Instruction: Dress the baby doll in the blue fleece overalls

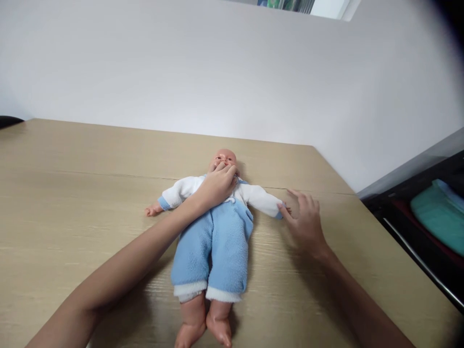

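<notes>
Resting my left hand (219, 185) on upper chest and chin of doll (229, 241), fingers bending over its mouth; how firmly they're gripping, I'm not able to tell. Doll is lying face up on wooden table (90, 232), head pointing far, bare feet near, arms spreading left and right. My right hand (303, 217) is sitting by right cuff (279, 214), fingers standing loosely apart, thumb at doll's wrist; whether it's pressing, I'm not making out. Pale wall (174, 72) is rising beyond far edge. Teal cloth (438, 212) is lying off right.
</notes>
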The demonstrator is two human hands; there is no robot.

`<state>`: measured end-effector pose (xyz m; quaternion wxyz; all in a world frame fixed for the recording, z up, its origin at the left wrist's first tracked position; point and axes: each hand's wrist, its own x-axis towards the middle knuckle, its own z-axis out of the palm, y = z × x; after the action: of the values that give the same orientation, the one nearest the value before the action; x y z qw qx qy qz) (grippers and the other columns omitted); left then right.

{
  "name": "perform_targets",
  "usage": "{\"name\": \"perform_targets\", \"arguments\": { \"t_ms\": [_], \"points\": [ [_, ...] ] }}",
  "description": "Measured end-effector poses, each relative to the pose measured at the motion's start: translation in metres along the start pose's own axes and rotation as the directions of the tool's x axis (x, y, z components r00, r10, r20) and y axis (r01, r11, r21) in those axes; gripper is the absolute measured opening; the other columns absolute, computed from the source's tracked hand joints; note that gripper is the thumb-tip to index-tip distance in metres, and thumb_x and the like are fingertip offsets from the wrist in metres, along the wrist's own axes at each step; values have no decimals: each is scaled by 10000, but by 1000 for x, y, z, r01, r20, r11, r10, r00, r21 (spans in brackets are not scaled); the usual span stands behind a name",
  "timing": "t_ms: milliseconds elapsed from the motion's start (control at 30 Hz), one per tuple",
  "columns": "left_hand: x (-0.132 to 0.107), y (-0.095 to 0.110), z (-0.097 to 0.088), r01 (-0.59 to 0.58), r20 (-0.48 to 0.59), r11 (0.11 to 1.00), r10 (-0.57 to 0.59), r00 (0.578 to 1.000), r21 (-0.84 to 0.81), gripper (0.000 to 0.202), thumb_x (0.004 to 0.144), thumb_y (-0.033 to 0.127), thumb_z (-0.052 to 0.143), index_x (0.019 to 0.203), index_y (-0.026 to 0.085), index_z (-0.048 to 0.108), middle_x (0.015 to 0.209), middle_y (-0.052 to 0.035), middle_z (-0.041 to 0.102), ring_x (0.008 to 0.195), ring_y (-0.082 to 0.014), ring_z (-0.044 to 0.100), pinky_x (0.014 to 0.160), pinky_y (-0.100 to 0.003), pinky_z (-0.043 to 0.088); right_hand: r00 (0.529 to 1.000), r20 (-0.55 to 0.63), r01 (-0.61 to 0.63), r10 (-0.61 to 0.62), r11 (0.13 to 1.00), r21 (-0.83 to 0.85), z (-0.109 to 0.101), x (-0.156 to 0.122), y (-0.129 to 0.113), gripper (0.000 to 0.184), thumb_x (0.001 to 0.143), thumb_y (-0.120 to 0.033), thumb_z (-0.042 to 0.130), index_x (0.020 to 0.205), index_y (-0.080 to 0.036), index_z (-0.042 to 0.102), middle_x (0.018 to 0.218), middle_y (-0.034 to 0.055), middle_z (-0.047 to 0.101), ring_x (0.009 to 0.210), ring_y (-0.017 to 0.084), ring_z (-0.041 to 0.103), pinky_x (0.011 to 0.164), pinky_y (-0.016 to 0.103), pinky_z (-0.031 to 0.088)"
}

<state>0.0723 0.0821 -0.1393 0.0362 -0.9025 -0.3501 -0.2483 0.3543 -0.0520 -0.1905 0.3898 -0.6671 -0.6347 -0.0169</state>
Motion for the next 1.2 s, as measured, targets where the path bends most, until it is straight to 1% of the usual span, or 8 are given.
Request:
{"name": "perform_targets", "arguments": {
  "t_ms": [67,167,367,533,667,800,1033,1200],
  "points": [
    [-1,0,-1,-22,-7,999,23,1000,36,220,1083,198,445,1164,170,648,1203,-136,737,1220,-335,590,1125,-500,371,984,-66,164,-166,986,-43,2,-8,-23,383,1039,-429,614,1355,-214,629,1376,173,678,1321,394,595,1143,642,429],
    [-2,3,-7,-62,-33,998,62,998,10,197,1056,181,499,1176,170,656,1284,-135,696,1242,-338,562,1136,-499,366,971,41,226,-236,960,165,10,-22,-53,325,1055,-342,617,1368,-258,596,1355,141,661,1233,323,635,1056,515,512],
    [-3,15,-27,-215,66,948,236,970,-234,234,1098,345,495,1154,201,671,1149,-100,693,1132,-297,570,1034,-461,414,860,498,-208,-110,816,539,30,-32,-61,295,1064,-482,610,1236,-242,615,933,28,619,836,209,611,752,351,507],
    [-7,20,-27,-225,207,923,297,932,-311,308,1087,434,517,1076,178,688,1160,-115,698,1127,-303,569,1035,-469,409,769,629,-464,-112,579,670,45,-13,-48,375,946,-567,744,915,-225,593,808,-23,502,727,150,487,664,294,405],
    [-8,23,-24,-154,289,900,287,914,-408,326,1088,458,506,1035,192,686,1154,-93,713,1147,-303,581,1057,-480,378,740,668,-576,-81,436,691,58,2,-44,475,865,-663,753,936,-262,507,749,-64,435,585,122,389,511,258,313],
    [-7,23,-18,-22,310,887,185,933,-461,255,1054,441,544,1051,195,611,1026,-52,716,1026,-268,649,1054,-467,377,781,622,-527,-54,477,703,64,4,-46,468,856,-626,795,1001,-270,527,758,-66,478,590,123,423,508,255,327],
    [-12,26,-8,-26,214,895,135,968,-446,214,1014,278,556,1213,202,577,1043,-52,737,1040,-271,675,1066,-480,387,942,333,-80,-35,943,324,30,-4,-48,187,1007,-420,652,1064,-243,632,899,34,674,755,220,609,734,380,504],
    [-6,35,-15,-78,161,933,142,977,-353,246,1000,153,480,1192,201,628,1233,-107,692,1160,-297,580,1049,-467,442,964,87,254,-252,967,-17,9,5,-17,201,985,-336,651,1151,-223,645,1183,132,705,1172,357,639,1025,526,485]
  ]
}}
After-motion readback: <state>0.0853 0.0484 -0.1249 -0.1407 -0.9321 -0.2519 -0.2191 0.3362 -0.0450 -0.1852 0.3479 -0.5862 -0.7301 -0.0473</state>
